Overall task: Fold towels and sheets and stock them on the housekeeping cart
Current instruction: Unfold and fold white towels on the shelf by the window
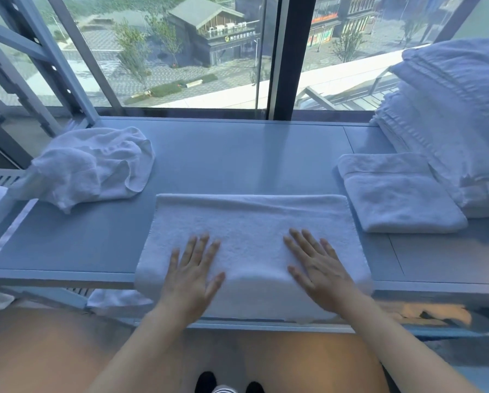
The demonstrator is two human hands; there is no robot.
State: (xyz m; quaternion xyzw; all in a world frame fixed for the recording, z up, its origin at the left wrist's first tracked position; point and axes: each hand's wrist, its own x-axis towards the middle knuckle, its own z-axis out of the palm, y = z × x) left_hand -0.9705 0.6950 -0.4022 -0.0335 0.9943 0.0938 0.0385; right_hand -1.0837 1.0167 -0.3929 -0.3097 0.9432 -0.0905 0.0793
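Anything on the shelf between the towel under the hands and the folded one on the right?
Nothing visible. Both hands, left and right, lie flat on the towel. Only a bare strip of shelf separates it from the folded towel. The crumpled towel lies on the opposite side.

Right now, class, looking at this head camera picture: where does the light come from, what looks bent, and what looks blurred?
Head view: daylight enters through the window behind the shelf, leaving a bluish cast; the window frames lean and curve from the wide lens; the right hand and the towel edge near it smear slightly; the left hand is sharper.
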